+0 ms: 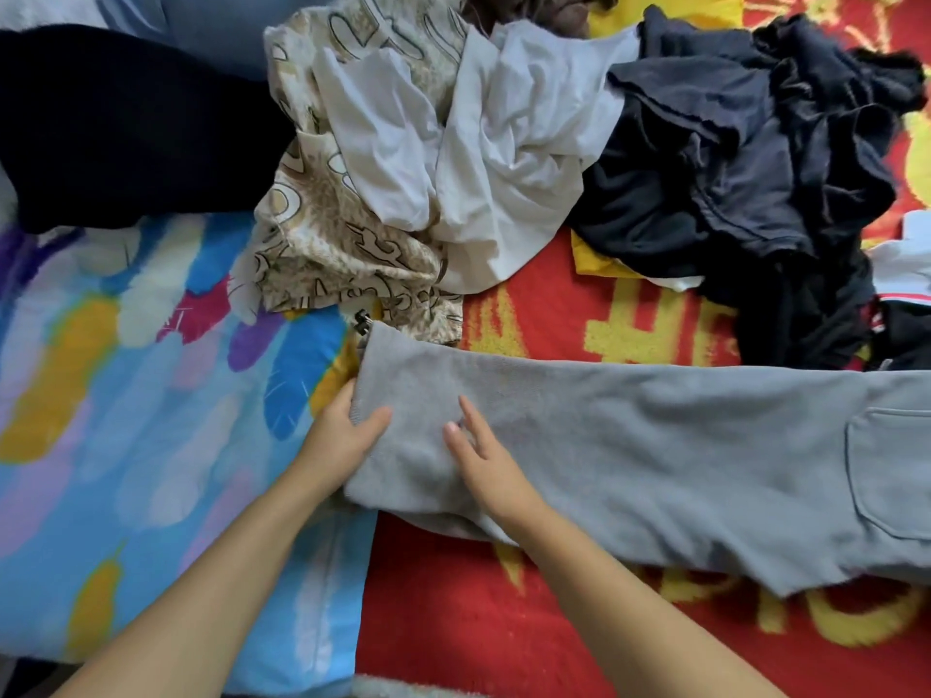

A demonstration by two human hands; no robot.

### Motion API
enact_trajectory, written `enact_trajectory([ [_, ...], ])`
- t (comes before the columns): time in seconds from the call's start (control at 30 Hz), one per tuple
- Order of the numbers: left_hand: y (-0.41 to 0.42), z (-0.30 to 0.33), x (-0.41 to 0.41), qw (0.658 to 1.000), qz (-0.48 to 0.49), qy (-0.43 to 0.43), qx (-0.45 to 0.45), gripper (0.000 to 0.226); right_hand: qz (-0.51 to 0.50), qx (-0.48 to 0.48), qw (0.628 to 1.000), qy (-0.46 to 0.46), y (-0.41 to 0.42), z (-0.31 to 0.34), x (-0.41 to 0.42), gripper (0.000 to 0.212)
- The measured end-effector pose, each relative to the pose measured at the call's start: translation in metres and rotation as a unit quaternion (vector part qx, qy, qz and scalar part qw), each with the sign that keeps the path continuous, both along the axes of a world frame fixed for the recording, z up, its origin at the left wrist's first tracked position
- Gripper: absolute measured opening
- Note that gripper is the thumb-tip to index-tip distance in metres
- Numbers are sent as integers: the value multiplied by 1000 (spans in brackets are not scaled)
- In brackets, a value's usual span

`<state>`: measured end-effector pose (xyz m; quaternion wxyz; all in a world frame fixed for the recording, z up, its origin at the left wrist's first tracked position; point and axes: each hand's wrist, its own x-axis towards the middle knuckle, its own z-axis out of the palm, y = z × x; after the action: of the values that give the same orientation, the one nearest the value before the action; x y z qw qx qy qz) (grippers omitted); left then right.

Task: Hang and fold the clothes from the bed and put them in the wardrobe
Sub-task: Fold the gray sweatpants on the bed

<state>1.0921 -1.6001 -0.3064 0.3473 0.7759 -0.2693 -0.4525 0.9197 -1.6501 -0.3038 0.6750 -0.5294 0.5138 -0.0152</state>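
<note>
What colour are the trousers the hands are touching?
Plain grey trousers, seen clearly in the head view.

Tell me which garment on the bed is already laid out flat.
The grey trousers under both hands; the white, patterned and dark clothes lie crumpled.

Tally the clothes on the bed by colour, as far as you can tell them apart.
Grey: 1, the trousers under both hands
White: 1, the crumpled garment
Beige patterned: 1, the cloth
Black: 1, the garment at far left
Dark navy: 1 heap, pieces inside cannot be told apart
Total: 5 at least
</note>
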Motion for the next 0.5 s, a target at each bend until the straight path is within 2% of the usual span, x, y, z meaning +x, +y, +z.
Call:
enact_trajectory([
  [0.07, -5, 9, -26, 998, -35, 44, -28, 56, -103, 60, 992, -48, -13, 19, -8, 62],
  [0.1, -8, 11, -43, 996, -71, 53, -29, 69, -111, 53, 990, -67, -22, 27, -14, 64],
  [0.17, -19, 14, -86, 983, -170, 65, -26, 77, -67, -4, 995, -76, -41, 44, -28, 69],
  [0.27, -41, 17, -161, 966, -235, 99, -34, 80, 13, -154, 986, 56, -76, 53, -64, 54],
  [0.37, -53, 16, -218, 949, -279, 147, -2, 75, -27, -200, 959, 199, -108, 32, -119, 29],
  [0.43, -52, 12, -241, 934, -308, 180, 28, 64, -39, -171, 949, 264, -118, 8, -157, 33],
  [0.5, -44, 1, -249, 946, -303, 113, 2, 52, -55, -156, 938, 305, -117, -14, -186, 50],
])
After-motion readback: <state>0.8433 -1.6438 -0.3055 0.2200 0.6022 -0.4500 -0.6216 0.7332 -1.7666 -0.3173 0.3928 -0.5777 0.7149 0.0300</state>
